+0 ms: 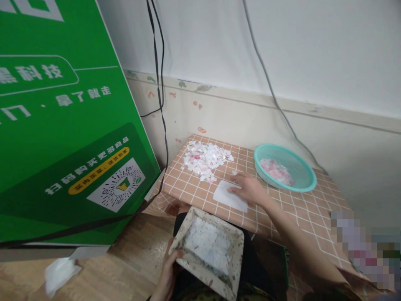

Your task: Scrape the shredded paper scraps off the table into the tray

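My left hand [171, 265] grips the left rim of a square, stained off-white tray [208, 271], thumb over the edge. The tray tilts above my lap and holds a heap of small whitish scraps [206, 242]. On the table, my right hand [249, 189] reaches over a white sheet [230, 197], its fingers apart; a tiny pale bit shows by the fingertips, too small to name. Left of that hand lies a loose pile of white and pink scraps [205, 158]. To its right stands a turquoise plastic basket [302, 173] with pink and white pieces [276, 170] inside.
A brown checked cloth [194, 192] covers the table against the wall. A large green sign board [69, 108] stands at the left, with black cables [163, 104] hanging beside it. A grey cable [266, 75] runs down the wall. A white plastic bag [59, 274] lies on the floor.
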A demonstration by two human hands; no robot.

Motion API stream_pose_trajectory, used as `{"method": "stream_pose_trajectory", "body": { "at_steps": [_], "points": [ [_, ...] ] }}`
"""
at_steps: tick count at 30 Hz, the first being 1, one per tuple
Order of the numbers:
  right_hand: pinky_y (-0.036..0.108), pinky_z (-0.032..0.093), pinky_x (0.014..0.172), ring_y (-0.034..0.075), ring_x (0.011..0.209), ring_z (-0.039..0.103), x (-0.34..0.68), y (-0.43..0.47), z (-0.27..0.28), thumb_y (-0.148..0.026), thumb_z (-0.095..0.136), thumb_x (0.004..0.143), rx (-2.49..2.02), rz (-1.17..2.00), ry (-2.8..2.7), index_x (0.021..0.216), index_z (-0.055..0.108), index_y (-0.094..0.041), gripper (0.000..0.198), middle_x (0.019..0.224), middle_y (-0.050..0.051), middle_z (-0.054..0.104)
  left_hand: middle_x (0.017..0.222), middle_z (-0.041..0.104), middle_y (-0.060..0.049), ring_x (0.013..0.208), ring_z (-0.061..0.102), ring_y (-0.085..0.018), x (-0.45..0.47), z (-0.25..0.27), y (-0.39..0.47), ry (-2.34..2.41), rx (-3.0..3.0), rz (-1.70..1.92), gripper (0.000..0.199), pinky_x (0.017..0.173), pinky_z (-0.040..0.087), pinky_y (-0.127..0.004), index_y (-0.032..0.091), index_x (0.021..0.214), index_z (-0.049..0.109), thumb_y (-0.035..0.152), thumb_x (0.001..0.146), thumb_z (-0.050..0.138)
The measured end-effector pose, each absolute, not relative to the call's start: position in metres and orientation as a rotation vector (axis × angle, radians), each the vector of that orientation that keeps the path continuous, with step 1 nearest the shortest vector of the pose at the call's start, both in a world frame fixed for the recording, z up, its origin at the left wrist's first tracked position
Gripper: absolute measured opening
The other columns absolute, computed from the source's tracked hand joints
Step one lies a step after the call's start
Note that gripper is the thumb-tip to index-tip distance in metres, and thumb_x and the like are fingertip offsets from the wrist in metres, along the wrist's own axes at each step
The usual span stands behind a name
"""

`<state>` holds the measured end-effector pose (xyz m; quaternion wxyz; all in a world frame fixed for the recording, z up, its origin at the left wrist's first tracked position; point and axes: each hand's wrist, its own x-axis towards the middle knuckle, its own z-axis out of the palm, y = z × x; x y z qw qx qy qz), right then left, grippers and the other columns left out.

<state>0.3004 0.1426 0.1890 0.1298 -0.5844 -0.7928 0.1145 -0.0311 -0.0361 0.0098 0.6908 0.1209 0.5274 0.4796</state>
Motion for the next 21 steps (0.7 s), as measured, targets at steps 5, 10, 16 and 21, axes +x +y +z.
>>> {"method": "stream_pose_trajectory", "body": {
  "at_steps": [5, 10, 16, 21],
  "points": [
    [0.043, 0.049, 0.096, 0.035, 0.118, 0.059, 0.300, 0.131, 0.184, -0.046, 0.088, 0.068, -1.841, 0.378, -2.425, 0.135, 0.060, -0.016, 0.078, 0.133, 0.019, 0.058, 0.080, 0.072, -0.002, 0.073, 0.068, -0.028, -0.026, 0.009, -0.030, 1.215, 0.276, 1.059, 0.045, 0.067, 0.053, -0.038, 0.023, 0.104, 0.074, 0.033, 0.060, 0.076],
    [0.043, 0.048, 0.099, 0.035, 0.115, 0.060, 0.292, 0.141, 0.183, -0.045, 0.090, 0.065, -1.857, 0.240, -2.503, 0.120, 0.063, -0.013, 0.070, 0.122, 0.019, 0.061, 0.083, 0.075, -0.005, 0.076, 0.069, -0.029, -0.025, 0.013, -0.028, 1.216, 0.259, 1.062, 0.054, 0.076, 0.053, -0.040, 0.017, 0.112, 0.074, 0.032, 0.060, 0.079],
    [0.045, 0.049, 0.093, 0.038, 0.113, 0.061, 0.288, 0.146, 0.190, -0.053, 0.090, 0.061, -1.817, 0.099, -2.586, 0.108, 0.062, -0.015, 0.067, 0.114, 0.020, 0.066, 0.074, 0.073, -0.002, 0.064, 0.066, -0.024, -0.025, 0.011, -0.029, 1.232, 0.253, 1.072, 0.049, 0.066, 0.052, -0.035, 0.017, 0.107, 0.074, 0.031, 0.060, 0.077],
    [0.034, 0.047, 0.073, 0.029, 0.091, 0.068, 0.294, 0.142, 0.201, -0.046, 0.079, 0.080, -1.800, 0.274, -2.427, 0.107, 0.061, -0.018, 0.043, 0.102, 0.014, 0.072, 0.071, 0.072, -0.001, 0.058, 0.064, -0.022, -0.024, 0.010, -0.025, 1.274, 0.261, 1.040, 0.052, 0.060, 0.050, -0.033, 0.017, 0.108, 0.073, 0.030, 0.057, 0.075]
  ]
}}
